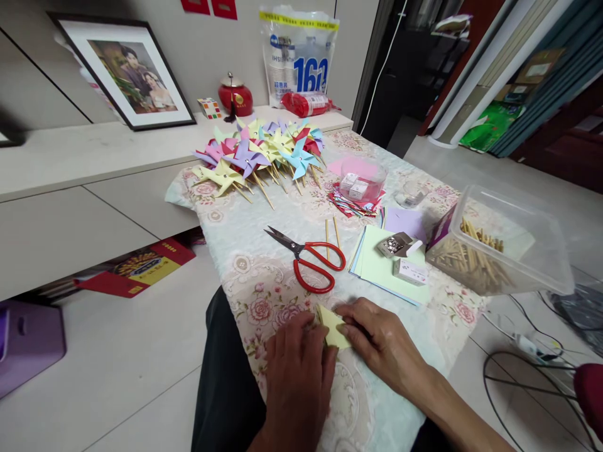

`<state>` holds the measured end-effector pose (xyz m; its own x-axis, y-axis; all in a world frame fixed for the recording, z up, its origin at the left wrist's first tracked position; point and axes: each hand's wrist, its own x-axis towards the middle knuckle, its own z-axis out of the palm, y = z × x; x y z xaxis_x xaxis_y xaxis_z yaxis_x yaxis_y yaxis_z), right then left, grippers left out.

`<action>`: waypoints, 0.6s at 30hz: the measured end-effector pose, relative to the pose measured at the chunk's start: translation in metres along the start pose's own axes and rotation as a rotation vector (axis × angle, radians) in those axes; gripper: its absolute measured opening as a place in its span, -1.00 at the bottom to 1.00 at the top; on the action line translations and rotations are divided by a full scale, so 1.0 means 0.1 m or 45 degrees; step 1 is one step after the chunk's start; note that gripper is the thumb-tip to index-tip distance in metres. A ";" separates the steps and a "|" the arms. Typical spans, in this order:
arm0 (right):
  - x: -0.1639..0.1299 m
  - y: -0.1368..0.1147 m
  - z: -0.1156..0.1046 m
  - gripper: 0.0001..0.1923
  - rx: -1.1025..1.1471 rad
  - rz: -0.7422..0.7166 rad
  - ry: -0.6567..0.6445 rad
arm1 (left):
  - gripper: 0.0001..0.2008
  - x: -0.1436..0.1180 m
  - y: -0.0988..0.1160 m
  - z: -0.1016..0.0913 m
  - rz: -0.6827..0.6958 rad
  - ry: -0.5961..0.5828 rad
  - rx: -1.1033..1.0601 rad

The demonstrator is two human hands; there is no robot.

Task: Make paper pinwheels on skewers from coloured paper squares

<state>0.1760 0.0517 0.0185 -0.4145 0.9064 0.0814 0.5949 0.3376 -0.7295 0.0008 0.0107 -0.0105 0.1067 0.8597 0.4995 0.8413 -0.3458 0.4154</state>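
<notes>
Yellow paper (333, 326) lies just below the red scissors (313, 257) | left hand (296, 370) flat, fingers pressing its edge | right hand (377, 339) flat, fingertips holding it | floral tablecloth (264, 276) | pinwheels (264, 154) far above scissors.

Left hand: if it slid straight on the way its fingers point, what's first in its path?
The left hand points up and away across the table. Past the yellow paper already under its fingertips, the red-handled scissors look like the first thing in line, though depth is hard to judge.
</notes>
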 end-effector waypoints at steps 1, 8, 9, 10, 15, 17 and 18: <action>0.00 0.01 0.01 -0.76 -0.025 -0.003 0.004 | -0.86 0.00 0.00 -0.01 0.019 -0.012 0.000; 0.00 0.06 0.07 -0.77 -0.185 -0.080 0.056 | -0.84 -0.02 -0.04 -0.06 0.127 -0.102 0.007; 0.01 0.07 0.08 -0.77 -0.202 -0.089 0.070 | -0.84 -0.03 -0.05 -0.05 0.159 -0.090 0.008; 0.01 0.07 0.08 -0.78 -0.217 -0.097 0.083 | -0.84 -0.04 -0.05 -0.04 0.188 -0.072 0.010; -0.01 0.01 0.07 -0.79 -0.263 -0.204 0.205 | -0.80 -0.07 -0.11 -0.01 0.311 -0.010 0.043; -0.08 -0.04 0.05 -0.79 -0.301 -0.282 0.205 | -0.80 -0.06 -0.14 -0.02 0.359 -0.031 0.053; -0.13 -0.06 0.05 -0.79 -0.337 -0.324 0.183 | -0.80 -0.04 -0.15 -0.02 0.382 -0.045 0.050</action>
<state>0.1744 0.0371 0.0186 -0.4822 0.8054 0.3448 0.6503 0.5927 -0.4752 -0.0139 0.0114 -0.0172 0.3709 0.7342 0.5687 0.7893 -0.5719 0.2235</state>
